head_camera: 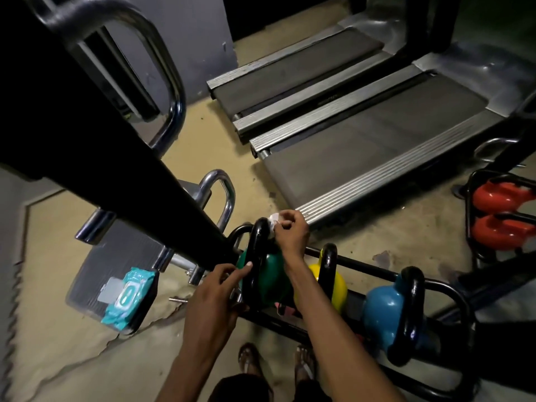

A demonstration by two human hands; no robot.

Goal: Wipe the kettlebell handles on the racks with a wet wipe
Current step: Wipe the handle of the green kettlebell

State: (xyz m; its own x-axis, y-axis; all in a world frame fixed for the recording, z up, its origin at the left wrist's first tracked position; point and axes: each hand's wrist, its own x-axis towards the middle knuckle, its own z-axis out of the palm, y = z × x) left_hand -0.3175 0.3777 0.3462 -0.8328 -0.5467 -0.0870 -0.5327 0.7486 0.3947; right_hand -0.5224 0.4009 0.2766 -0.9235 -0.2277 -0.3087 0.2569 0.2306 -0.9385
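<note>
Right hand: The right hand (291, 232) is closed on a crumpled white wet wipe (274, 221), which is pressed to the far top bend of the black loop handle (256, 250) of the green kettlebell (271, 275).
Left hand: The left hand (217, 288) is laid against the near side of the same handle, with one fingertip touching it. Whether the other fingers are curled round anything cannot be told.
Task item location: The green kettlebell is seated at the left end of the low black tubular rack (365, 265). A yellow kettlebell (338, 288) and a blue kettlebell (380, 309) are ranged to its right. Two red kettlebells (499, 198) are held on a second rack (467, 210), well apart.
Supply: A teal wet-wipe packet (130, 297) is lying on a grey ribbed footplate (101, 265) left of the rack.
Stage: The first handle is judged to be in hand. The other handles are judged not yet reached.
Risk, coverage: The wipe is bunched small, so the underside and near leg of the loop could be missed.
Risk, stability: The bell could be rocked in its seat if the steadying contact is lost under a hard rub.
Risk, obstruction: The black slanted machine beam (145, 169) is close over the left end, so a wrist could be knocked against it.
Risk, wipe: One sheet could dry out or be soiled before all handles are covered.
</note>
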